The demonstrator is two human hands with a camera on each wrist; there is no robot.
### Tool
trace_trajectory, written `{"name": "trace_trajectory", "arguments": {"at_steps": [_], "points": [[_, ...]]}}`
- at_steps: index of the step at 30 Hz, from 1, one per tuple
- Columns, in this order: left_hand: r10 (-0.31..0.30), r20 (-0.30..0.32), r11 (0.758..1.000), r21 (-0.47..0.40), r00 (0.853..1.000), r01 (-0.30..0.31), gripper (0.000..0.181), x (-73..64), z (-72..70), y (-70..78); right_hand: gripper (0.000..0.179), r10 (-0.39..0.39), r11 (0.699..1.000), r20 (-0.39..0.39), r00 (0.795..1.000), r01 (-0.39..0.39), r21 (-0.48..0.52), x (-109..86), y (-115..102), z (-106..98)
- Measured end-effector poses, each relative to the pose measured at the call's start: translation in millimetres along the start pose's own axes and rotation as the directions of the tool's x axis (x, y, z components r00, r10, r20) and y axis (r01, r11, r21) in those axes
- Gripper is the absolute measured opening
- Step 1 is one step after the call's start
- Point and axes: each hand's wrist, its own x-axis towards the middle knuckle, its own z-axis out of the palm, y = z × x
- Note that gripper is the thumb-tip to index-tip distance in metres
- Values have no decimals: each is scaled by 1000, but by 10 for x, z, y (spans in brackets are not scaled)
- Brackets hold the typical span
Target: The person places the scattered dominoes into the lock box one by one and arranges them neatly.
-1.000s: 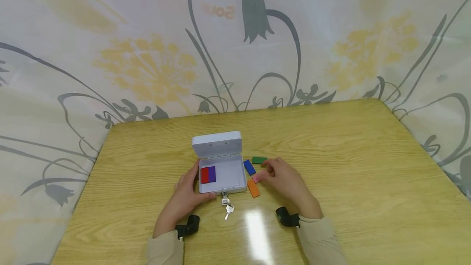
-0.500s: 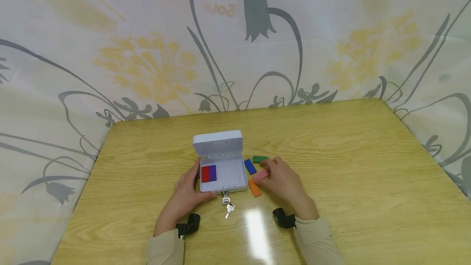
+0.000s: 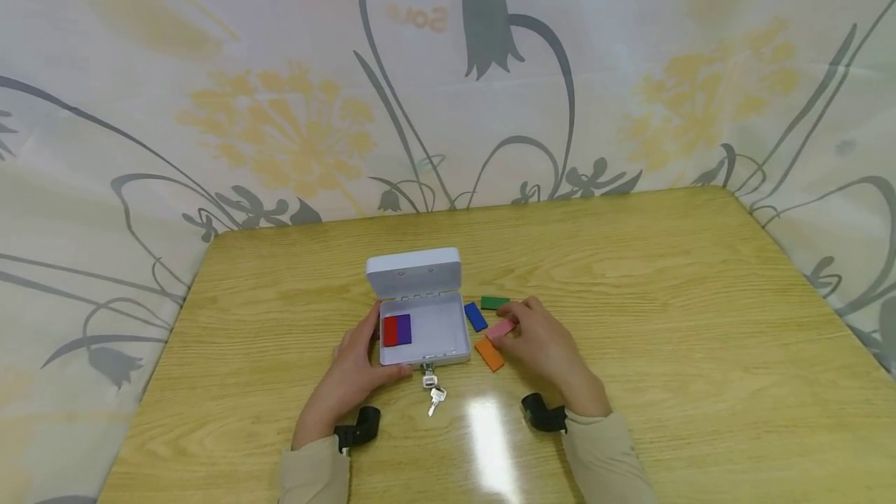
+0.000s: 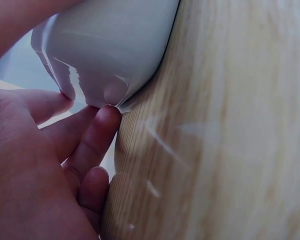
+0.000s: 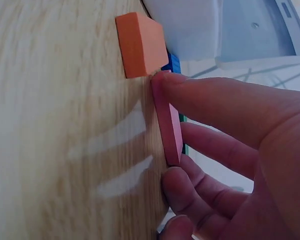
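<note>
A small white metal cash box (image 3: 437, 329) stands on the wooden table with its lid (image 3: 413, 274) raised. Inside, at the left, a red block (image 3: 390, 331) and a purple block (image 3: 404, 330) lie side by side. My left hand (image 3: 352, 370) grips the box's left side, thumb along the front and fingertips (image 4: 107, 116) against the wall. To the right of the box, my right hand (image 3: 544, 344) pinches a flat pink block (image 5: 166, 117) between thumb and fingers. The pink block is low at the tabletop, close to an orange block (image 3: 489, 354).
A blue block (image 3: 475, 317) lies by the box's right wall, and a green block (image 3: 495, 302) is behind my right fingers. A key sits in the front lock, with a second key (image 3: 437, 400) hanging from it onto the table. A patterned cloth (image 3: 448, 99) rises behind the table.
The pink block, mostly hidden by my right fingers before, now shows more and has shifted slightly right. The orange block has turned and moved a little right. My left hand stays on the box.
</note>
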Motion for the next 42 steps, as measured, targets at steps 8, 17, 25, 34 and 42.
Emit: {"name": "trace_trajectory", "arguments": {"at_steps": [8, 17, 25, 34, 42], "points": [[-4, -1, 1000, -10, 1000, 4, 110, -8, -8, 17, 39, -27, 998, 33, 999, 25, 61, -8, 51, -76], [-7, 7, 1000, -22, 1000, 7, 110, 5, -1, -8, 45, -14, 997, 49, 999, 10, 76, -4, 98, -120], [3, 0, 1000, -14, 1000, -3, 110, 6, 4, -11, 53, 45, 999, 36, 998, -45, -3, -5, 83, -104], [27, -6, 1000, -7, 1000, -27, 109, -1, 3, -17, 49, 54, 998, 15, 998, -53, -18, -10, 105, -54], [15, 5, 1000, -8, 1000, -15, 108, -6, 0, -6, 45, 32, 999, 36, 999, -32, -11, -1, 129, -80]]}}
